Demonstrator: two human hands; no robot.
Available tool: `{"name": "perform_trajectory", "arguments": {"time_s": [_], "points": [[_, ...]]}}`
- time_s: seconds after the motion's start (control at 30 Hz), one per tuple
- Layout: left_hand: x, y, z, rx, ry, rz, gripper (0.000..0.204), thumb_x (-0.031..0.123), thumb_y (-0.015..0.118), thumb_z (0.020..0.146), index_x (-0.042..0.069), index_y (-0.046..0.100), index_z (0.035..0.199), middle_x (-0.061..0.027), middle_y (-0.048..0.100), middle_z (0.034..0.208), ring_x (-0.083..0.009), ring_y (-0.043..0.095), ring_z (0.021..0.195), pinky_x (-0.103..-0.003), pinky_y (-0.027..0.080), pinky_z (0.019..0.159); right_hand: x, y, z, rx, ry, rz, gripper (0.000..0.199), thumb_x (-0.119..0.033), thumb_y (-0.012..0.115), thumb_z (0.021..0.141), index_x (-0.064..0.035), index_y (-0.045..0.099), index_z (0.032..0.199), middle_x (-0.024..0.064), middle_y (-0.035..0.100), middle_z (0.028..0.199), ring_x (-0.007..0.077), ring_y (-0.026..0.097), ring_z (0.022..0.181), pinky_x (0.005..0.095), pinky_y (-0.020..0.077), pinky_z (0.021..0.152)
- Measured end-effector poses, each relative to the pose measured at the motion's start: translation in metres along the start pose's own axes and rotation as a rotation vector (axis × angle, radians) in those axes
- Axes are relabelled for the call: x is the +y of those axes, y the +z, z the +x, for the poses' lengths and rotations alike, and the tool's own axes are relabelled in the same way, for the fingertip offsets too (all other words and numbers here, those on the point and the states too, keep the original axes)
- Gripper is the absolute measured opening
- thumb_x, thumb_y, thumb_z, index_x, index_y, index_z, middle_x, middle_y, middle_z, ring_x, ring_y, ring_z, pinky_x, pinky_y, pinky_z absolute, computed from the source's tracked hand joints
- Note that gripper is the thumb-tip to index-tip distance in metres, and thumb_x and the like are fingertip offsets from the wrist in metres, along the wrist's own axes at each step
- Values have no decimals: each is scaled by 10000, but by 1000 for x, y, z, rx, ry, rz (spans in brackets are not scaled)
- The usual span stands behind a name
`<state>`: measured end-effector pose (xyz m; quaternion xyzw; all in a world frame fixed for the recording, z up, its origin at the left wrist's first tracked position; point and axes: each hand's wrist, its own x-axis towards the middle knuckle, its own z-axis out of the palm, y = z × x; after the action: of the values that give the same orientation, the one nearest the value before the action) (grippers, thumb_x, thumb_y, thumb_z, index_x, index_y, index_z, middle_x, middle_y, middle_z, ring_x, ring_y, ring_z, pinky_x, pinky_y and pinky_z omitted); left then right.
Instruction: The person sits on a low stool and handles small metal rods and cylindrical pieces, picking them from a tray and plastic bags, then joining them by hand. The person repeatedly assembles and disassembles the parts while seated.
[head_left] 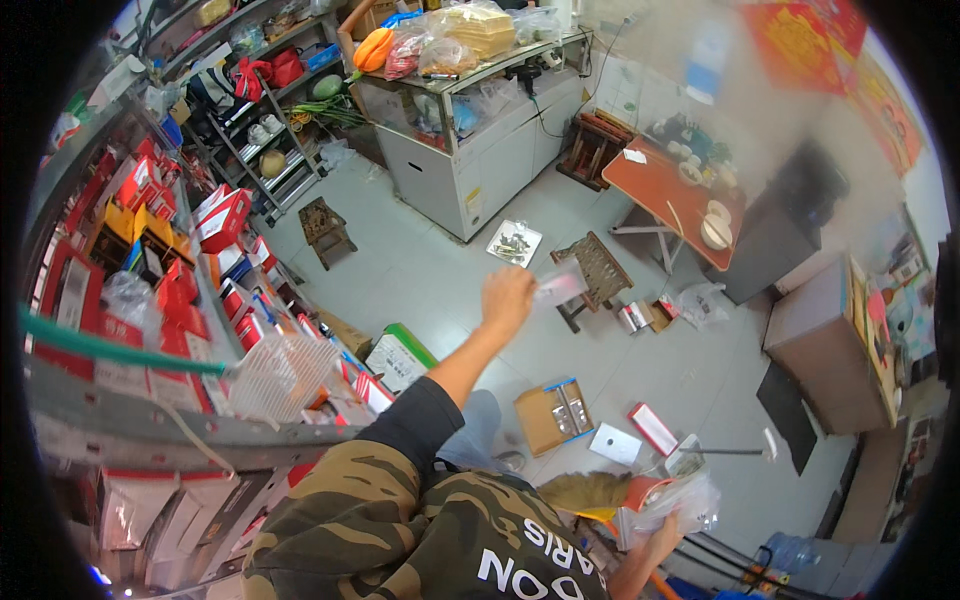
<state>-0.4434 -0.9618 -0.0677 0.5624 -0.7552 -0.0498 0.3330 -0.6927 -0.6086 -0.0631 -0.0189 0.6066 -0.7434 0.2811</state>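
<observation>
My left hand (508, 300) reaches out over the floor, its fingers closed on a small clear plastic packet (562, 286) with something pinkish on it. Below the packet stands a low wooden stool (606, 262) with a patterned seat. Close to my body at the lower right, my right hand (660, 540) grips a bunch of clear plastic bags (688, 503); what they contain cannot be made out. A reddish-orange round thing (645, 490) shows beside the bags, partly covered by them.
Shelves of red and white boxes (225, 220) line my left, with a fly swatter (285, 378) jutting out. On the floor lie an open cardboard box (540, 425), a white box (615, 444) and a tray of small parts (500, 254). Beyond are a glass-topped counter (425, 185) and an orange table (650, 190).
</observation>
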Motion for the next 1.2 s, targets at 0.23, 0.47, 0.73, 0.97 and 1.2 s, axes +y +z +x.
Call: {"name": "perform_trajectory", "arguments": {"time_s": [0.23, 0.47, 0.73, 0.97, 1.2], "points": [[-130, 25, 144, 275, -166, 220, 66, 150, 601, 734, 92, 605, 702, -51, 596, 754, -236, 537, 784, -382, 348, 732, 27, 67, 91, -78, 54, -7, 378, -89, 542, 829, 41, 438, 1168, 176, 546, 1030, 279, 566, 886, 399, 494, 735], [-289, 79, 249, 155, -392, 114, 112, 149, 621, 745, 39, 599, 750, -79, 592, 739, -251, 563, 711, -350, 431, 644, 52, 275, 146, 104, 118, -106, 348, -84, 559, 826, 18, 476, 1148, 101, 564, 1030, 214, 573, 872, 320, 485, 730], [-327, 178, 331, -316, -1080, -769, 161, 181, 526, 858, 39, 519, 934, -67, 562, 903, -197, 551, 805, -362, 470, 678, 56, 456, 219, -52, 124, 21, 355, -55, 594, 806, -1, 490, 1141, 80, 576, 1043, 188, 578, 896, 307, 490, 748], [-230, 334, 422, -673, -1272, -1232, 275, 192, 501, 886, 33, 459, 1106, -83, 531, 1064, -241, 539, 940, -398, 474, 755, 75, 491, 233, 206, 264, 11, 367, -41, 600, 790, -1, 498, 1140, 84, 576, 1039, 202, 579, 902, 324, 492, 759], [-124, 462, 521, -708, -1169, -1454, 398, 259, 493, 890, 40, 377, 1200, -110, 458, 1158, -262, 498, 1024, -426, 442, 846, 76, 490, 281, 290, 237, -44, 347, -31, 578, 795, 2, 496, 1130, 89, 577, 1028, 200, 583, 889, 325, 493, 754]]}}
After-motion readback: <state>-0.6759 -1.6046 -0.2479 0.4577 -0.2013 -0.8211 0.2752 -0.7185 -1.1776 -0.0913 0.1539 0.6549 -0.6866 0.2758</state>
